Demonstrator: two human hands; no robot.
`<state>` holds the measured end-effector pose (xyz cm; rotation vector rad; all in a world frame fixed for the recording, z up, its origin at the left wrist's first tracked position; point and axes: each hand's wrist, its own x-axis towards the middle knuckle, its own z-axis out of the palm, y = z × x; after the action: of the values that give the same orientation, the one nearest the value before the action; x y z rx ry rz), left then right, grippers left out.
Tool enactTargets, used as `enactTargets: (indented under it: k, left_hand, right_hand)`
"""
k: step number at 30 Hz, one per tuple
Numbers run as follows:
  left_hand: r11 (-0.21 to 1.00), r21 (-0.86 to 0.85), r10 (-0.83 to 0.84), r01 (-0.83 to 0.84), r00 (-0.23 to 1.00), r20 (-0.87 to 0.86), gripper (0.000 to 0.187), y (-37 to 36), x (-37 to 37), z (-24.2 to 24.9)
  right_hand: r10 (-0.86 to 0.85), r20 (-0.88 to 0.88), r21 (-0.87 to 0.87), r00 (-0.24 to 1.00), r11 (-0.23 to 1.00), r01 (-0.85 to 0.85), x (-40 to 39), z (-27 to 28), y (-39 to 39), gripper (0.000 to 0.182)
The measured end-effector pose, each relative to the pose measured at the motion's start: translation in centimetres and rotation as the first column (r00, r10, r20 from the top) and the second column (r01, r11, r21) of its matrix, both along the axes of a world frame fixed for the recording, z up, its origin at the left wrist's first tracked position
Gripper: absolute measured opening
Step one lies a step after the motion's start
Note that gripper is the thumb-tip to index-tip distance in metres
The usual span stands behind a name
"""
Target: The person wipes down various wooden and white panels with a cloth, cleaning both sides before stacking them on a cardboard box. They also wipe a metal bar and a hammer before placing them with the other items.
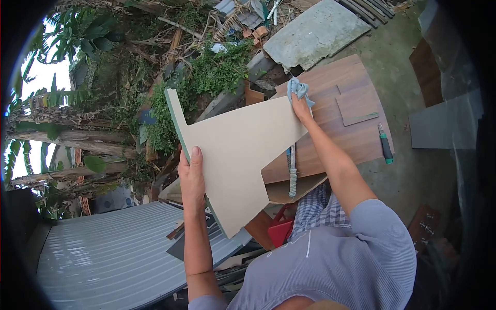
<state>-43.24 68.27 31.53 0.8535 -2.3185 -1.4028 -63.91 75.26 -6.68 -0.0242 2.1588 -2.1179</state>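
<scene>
A cream-faced cut board (222,155) with a green edge and notched outline is held up at a tilt in front of me. My left hand (192,173) grips its left edge, thumb on the cream face and the other fingers hidden behind. My right hand (299,107) has a light blue cloth (298,89) bunched in its fingers, at the board's upper right corner. Beneath lies a wood-grain panel (330,139), bearing a smaller wood-grain piece (357,107) and a green-and-black utility knife (385,144). A slim tool with a wrapped handle (293,178) lies partly under the board.
A corrugated metal sheet (108,248) spreads at lower left. Beyond the panel is a worn grey slab (318,33). Plants (217,72) and debris line the upper left. A red object (280,227) sits near my legs. Grey and brown panels (436,126) stand at right.
</scene>
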Motion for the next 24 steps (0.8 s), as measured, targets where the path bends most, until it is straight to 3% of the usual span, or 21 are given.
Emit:
enactTargets:
  k: [5, 7, 8, 10, 13, 17, 19, 21, 23, 24]
  left_hand:
    - [0.999, 0.043, -0.007, 0.008, 1.000, -0.017, 0.047, -0.4, -0.1, -0.1]
    - [0.998, 0.061, 0.011, -0.011, 1.000, -0.005, 0.044, -0.2, -0.7, 0.3]
    - [0.998, 0.057, 0.024, -0.025, 1.000, 0.019, 0.044, -0.1, -1.3, 0.7]
    - [0.997, 0.052, 0.057, -0.059, 0.997, 0.048, 0.044, -0.6, -2.1, 0.8]
    - [0.999, 0.034, 0.005, -0.005, 1.000, 0.001, 0.047, -1.1, -3.2, 0.8]
    - [1.000, 0.025, -0.007, 0.005, 0.999, 0.047, 0.047, 0.2, -5.1, 2.0]
    - [0.999, 0.023, -0.030, 0.029, 0.999, 0.035, 0.046, 0.4, -5.9, 2.1]
    - [0.997, 0.059, -0.060, 0.059, 0.998, 0.030, 0.048, 0.3, -6.7, 2.1]
    - [0.997, 0.041, -0.069, 0.068, 0.997, 0.035, 0.050, 0.3, -7.6, 2.3]
    - [0.997, 0.031, -0.076, 0.075, 0.996, 0.051, 0.051, 0.3, -7.9, 2.4]
  right_hand:
    - [0.105, 0.155, 0.087, 0.982, 0.989, -0.119, -1.1, -7.2, 1.9, 0.056]
    - [0.119, 0.484, 0.002, 0.867, 0.991, -0.137, 1.0, -9.1, 2.6, 0.059]
    - [0.134, 0.489, 0.002, 0.862, 0.988, -0.155, 2.0, -10.3, 2.4, 0.059]
    - [0.089, 0.257, 0.009, 0.962, 0.996, -0.094, 4.3, -11.9, 1.6, 0.052]
    - [0.059, 0.138, 0.018, 0.989, 0.998, -0.062, 7.3, -7.1, 1.8, 0.050]
    - [0.041, 0.143, 0.022, 0.989, 0.999, -0.045, 10.5, 2.2, 1.6, 0.050]
    - [0.121, 0.158, -0.019, 0.980, 0.993, -0.119, 11.7, 8.8, 2.5, 0.052]
    - [0.305, 0.163, -0.092, 0.938, 0.952, -0.293, 12.7, 14.0, 3.5, 0.052]
    - [0.484, 0.046, -0.198, 0.874, 0.862, -0.467, 14.1, 20.1, 4.9, 0.046]
    - [0.476, -0.109, -0.215, 0.872, 0.846, -0.489, 15.0, 22.5, 5.1, 0.046]
